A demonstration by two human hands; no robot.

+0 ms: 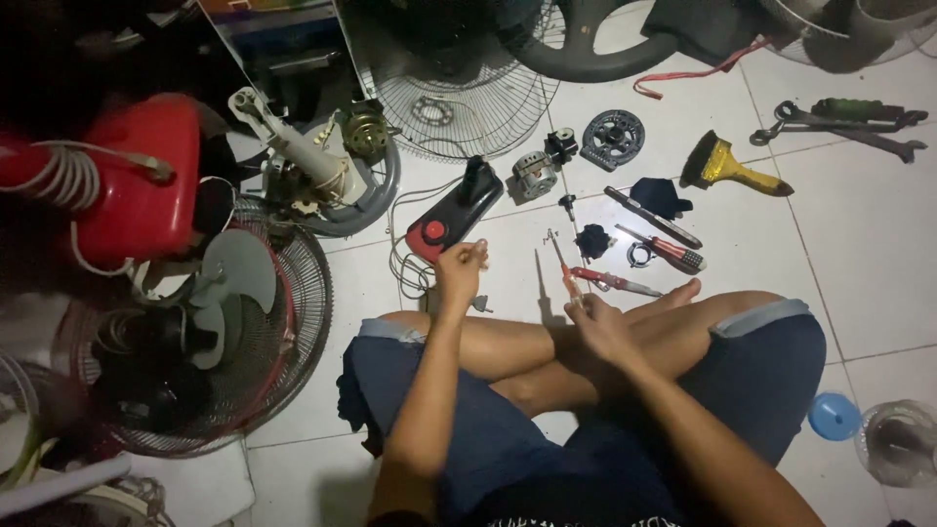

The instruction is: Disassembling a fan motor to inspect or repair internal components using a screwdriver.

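Nearest, right hand (597, 327) grips a thin orange-handled screwdriver (564, 271), shaft pointing toward 11 o'clock. Left hand (459, 268) pinches something tiny at the fingertips, too small to identify. Just beyond, at 12 o'clock of the left hand, black-and-red plastic fan base (451, 217) with a round red button. Farther, 1 o'clock, small silver fan motor (533, 174). Best kept steady: tip aligned, small part held firm, hands close.

One head-worn camera looks steeply down from close above the lap; tiled floor (859, 244) fills the view ahead.
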